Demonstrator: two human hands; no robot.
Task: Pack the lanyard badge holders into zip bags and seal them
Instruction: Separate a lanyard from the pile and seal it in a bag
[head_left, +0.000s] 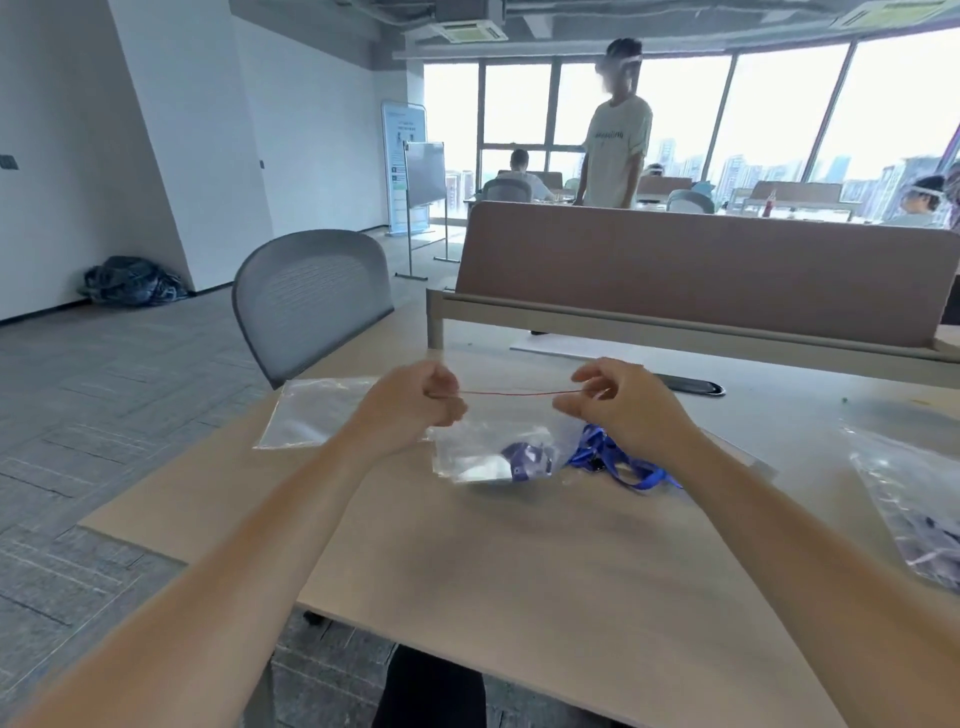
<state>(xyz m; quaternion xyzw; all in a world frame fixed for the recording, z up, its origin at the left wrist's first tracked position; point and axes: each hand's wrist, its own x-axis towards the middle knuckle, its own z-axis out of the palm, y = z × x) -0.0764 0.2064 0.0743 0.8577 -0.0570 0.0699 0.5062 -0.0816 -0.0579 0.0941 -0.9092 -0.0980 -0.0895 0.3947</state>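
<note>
I hold a clear zip bag (483, 447) up over the table by its red-lined top edge. My left hand (415, 400) pinches the left end of that edge, and my right hand (618, 405) pinches the right end. Inside the bag lies a badge holder with a blue lanyard (527, 460). A second blue lanyard (623, 462) lies loose on the table under my right hand. An empty zip bag (306, 413) lies flat at the left, by the table's edge.
A filled zip bag (914, 499) lies at the right edge of the table (519, 571). A grey chair (311, 296) stands at the far left corner, a brown desk divider (701, 270) runs along the back. People sit and stand beyond it.
</note>
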